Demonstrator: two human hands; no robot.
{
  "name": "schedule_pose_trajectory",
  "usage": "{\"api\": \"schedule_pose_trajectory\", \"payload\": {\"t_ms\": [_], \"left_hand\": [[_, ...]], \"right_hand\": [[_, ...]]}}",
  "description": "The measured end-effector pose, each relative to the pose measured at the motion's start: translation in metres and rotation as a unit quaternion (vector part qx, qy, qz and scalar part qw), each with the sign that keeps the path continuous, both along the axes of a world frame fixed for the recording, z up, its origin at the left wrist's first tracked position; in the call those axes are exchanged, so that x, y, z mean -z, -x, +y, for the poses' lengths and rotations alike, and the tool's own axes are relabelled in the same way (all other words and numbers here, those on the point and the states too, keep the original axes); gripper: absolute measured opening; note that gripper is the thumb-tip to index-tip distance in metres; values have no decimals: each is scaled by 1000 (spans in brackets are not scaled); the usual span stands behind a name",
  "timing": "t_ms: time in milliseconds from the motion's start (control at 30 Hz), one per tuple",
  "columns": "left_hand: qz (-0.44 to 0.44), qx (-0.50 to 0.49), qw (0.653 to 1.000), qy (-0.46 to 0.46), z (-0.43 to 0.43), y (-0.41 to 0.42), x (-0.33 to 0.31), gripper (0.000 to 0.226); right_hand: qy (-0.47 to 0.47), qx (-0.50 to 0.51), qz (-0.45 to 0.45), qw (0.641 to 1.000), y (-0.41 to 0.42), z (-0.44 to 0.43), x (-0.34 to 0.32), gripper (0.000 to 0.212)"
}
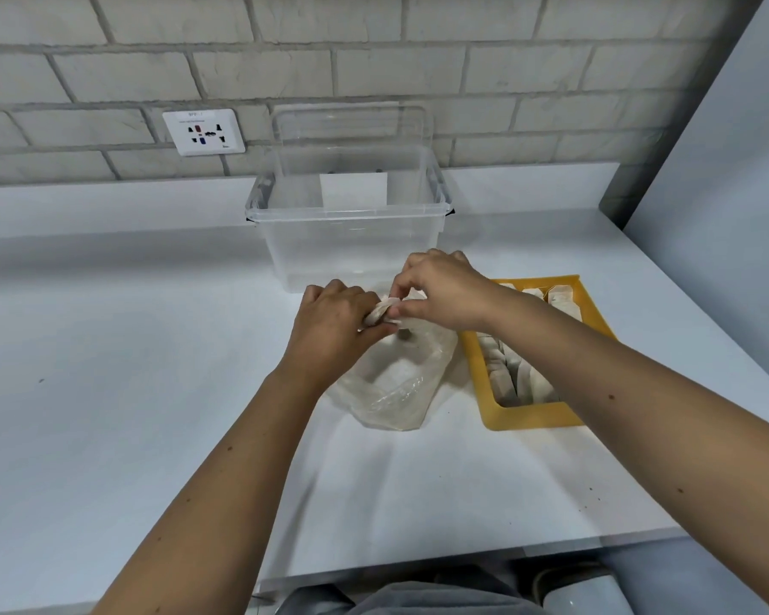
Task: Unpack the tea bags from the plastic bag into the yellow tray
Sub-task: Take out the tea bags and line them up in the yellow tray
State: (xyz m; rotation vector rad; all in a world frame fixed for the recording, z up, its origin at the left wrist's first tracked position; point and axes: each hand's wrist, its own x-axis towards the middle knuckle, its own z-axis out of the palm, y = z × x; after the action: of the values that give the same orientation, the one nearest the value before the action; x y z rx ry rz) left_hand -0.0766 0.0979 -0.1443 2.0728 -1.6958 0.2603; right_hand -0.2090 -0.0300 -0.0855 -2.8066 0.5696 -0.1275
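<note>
the wall socket plate sits low on a pale grey brick wall with darker mortar lines. just below it begins a white table, softly and evenly lit. right of the socket a clear plastic box stands on the table near the wall; farther right rises a plain grey panel.

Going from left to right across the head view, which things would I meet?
Wall socket → left hand → right hand → yellow tray. The plastic bag and clear box overlap the hands, so omitted.
</note>
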Motion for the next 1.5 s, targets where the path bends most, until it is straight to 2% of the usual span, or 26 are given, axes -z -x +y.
{"api": "schedule_pose_trajectory", "payload": {"t_ms": [100, 167, 233, 333, 500, 600, 700, 833, 867, 933, 967, 1033, 1133, 1200, 1233, 1267, 1333, 1433, 1500], "left_hand": [[141, -27, 989, -15, 3, 3, -5, 34], [254, -58, 965, -3, 7, 2, -9, 39], [342, -86, 935, 18, 13, 4, -14, 33], [431, -100, 897, 21, 16, 10, -18, 24], [476, -134, 869, -5, 13, 3, -8, 22], [510, -144, 848, -30, 15, -3, -3, 33], [529, -151, 834, -39, 17, -4, -1, 46], [532, -153, 833, -22, 16, -6, 2, 20], [534, -152, 832, -16, 16, -7, 3, 17], [538, -154, 829, -8, 16, -8, 4, 19], [541, -159, 826, -1, 17, -8, 4, 23], [553, -170, 816, 23, 17, -7, 3, 26], [600, -157, 783, 53, 13, 4, -3, 20], [659, -121, 741, 43, 8, 17, -11, 19], [691, -97, 715, 36, 5, 25, -14, 19], [719, -73, 690, 31, 1, 33, -15, 19], [769, -37, 638, 35, -5, 48, -15, 17], [838, -24, 543, 45, -9, 64, -14, 17], [854, -25, 517, 50, -10, 70, -12, 21]], "right_hand": [[-183, 36, -78, 979, 2, -3, 1, 14], [-239, 98, -153, 954, 2, -6, 7, 20], [-192, 124, -151, 962, -1, -9, 18, 19], [-68, 88, -23, 994, -9, -2, 39, 21], [66, 85, 99, 989, -24, 15, 58, 26], [56, 114, 138, 982, -32, 18, 68, 43], [44, 141, 124, 981, -41, 18, 74, 42], [69, 135, 87, 985, -39, 19, 76, 26], [45, 143, 70, 986, -37, 19, 74, 18], [-74, 170, -3, 983, -29, 19, 65, 9], [-155, 186, -57, 968, -23, 21, 58, 8], [-301, 210, -175, 914, -6, 26, 41, 7], [-508, 201, -303, 781, 17, 31, 22, 15], [-636, 149, -339, 677, 28, 35, 17, 21], [-678, 129, -345, 636, 32, 37, 17, 23], [-696, 119, -350, 616, 35, 37, 19, 24], [-677, 136, -364, 625, 40, 38, 24, 25], [-572, 205, -381, 696, 47, 38, 34, 25], [-506, 244, -385, 732, 53, 38, 40, 25]]}}
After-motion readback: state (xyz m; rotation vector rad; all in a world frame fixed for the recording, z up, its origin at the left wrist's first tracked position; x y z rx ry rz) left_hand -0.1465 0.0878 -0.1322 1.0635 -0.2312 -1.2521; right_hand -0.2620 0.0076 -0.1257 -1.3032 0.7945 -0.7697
